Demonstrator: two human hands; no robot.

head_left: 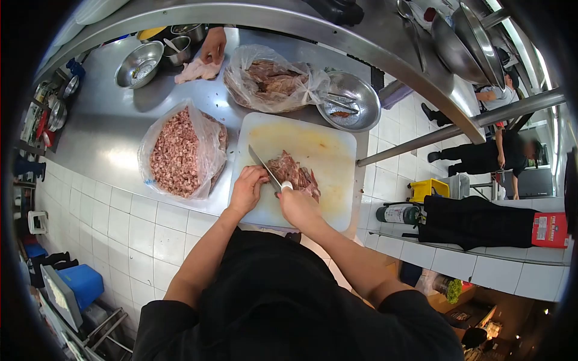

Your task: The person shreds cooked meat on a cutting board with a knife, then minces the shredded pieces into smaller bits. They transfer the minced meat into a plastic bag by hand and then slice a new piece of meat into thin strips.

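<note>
My right hand (299, 208) is closed around the pale handle of a kitchen knife (263, 166), its blade pointing up and to the left over a white cutting board (331, 207). Right beside the blade lies a heap of dark reddish-brown meat (296, 173). My left hand (247, 189) is on the board left of the knife, with its fingers bent and pressed together close to the blade. Whatever those fingertips hold, if anything, is hidden. To the left, an open clear plastic bag full of diced pink meat (173, 157) stands on the steel table (99, 117).
Behind the board sit a clear bag of larger brown meat pieces (268, 78) and a steel bowl (361, 114) with tongs. Another person's hand (213, 46) touches pale raw meat (198, 70) near a second bowl (138, 65). A metal post (415, 141) and overhead shelf edge flank the right.
</note>
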